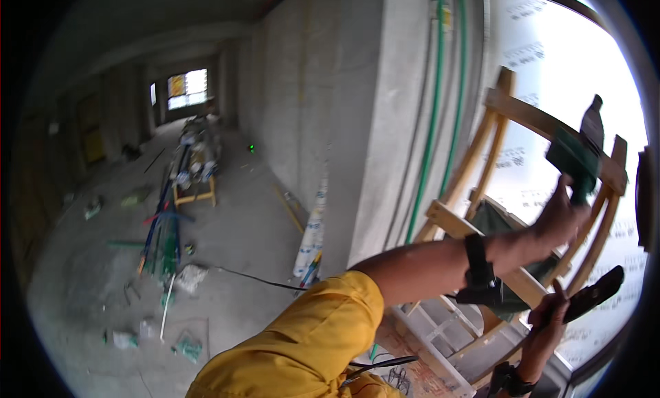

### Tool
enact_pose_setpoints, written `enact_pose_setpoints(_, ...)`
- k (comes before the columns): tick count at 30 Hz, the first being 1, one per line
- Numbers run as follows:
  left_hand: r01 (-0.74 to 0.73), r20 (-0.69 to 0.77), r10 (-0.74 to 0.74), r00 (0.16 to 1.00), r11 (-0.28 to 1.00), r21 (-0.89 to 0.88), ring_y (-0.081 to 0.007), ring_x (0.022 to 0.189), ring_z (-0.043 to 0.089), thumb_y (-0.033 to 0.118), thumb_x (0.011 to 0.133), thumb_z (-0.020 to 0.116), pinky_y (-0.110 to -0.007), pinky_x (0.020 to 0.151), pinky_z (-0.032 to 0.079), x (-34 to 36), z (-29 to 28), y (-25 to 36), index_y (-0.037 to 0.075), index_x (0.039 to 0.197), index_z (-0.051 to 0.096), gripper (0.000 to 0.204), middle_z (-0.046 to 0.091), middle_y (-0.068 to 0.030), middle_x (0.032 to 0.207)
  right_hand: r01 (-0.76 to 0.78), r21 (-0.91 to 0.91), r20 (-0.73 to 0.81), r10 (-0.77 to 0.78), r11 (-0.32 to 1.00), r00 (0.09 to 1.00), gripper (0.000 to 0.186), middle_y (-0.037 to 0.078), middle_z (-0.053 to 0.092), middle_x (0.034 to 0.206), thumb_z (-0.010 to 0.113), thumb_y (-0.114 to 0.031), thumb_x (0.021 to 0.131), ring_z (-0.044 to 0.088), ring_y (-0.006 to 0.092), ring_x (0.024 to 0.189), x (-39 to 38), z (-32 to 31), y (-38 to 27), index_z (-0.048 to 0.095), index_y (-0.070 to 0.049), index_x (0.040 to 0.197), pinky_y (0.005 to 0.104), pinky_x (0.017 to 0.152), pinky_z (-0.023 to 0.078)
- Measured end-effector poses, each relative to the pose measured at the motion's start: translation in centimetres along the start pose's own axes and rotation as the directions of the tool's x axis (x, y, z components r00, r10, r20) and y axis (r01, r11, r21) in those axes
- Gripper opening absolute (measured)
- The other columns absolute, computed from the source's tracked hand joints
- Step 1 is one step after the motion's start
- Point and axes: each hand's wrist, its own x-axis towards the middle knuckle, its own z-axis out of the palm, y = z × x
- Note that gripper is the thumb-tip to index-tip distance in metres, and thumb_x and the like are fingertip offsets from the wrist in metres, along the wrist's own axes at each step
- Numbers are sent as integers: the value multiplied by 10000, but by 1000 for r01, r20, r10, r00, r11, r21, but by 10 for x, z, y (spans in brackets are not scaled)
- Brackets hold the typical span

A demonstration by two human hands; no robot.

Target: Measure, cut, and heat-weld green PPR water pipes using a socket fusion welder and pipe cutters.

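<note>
My left hand, at the end of an outstretched arm, is closed around the lower part of a green tool. A dark grey tapered piece rises beside it; its exact kind is unclear. The tool overlaps the top board of a wooden stepladder; whether they touch I cannot tell. Lower at the right, my right hand grips a long black object that slants up to the right. What kind it is does not show. Dark green cloth hangs within the ladder's frame.
Green pipes run up the wall by a film-covered window. Wrapped lengths lean against the wall. Across the concrete floor lie pipes, a black cord and plastic scraps, before a loaded wooden stand.
</note>
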Motion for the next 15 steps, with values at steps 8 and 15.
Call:
enact_pose_setpoints(8, -331, 52, 372, 927, 742, 583, -400, 735, 549, -14, 842, 525, -458, 672, 423, -147, -42, -9, 35, 1155, 260, 414, 511, -221, 805, -122, 162, 111, 104, 979, 988, 606, 116, 530, 1339, 514, -414, 971, 470, 217, 1263, 32, 53, 32, 427, 26, 1379, 339, 1067, 327)
enact_pose_setpoints(15, 157, -12, -215, 977, 674, 721, -307, 782, 621, 64, 797, 653, -389, 674, 463, -288, -69, 79, 0, 1406, 151, 792, 574, -256, 827, -117, -48, 255, 125, 992, 959, 484, 84, 624, 1165, 613, -320, 912, 552, 169, 1118, 22, 50, 25, 566, 18, 1256, 289, 913, 395)
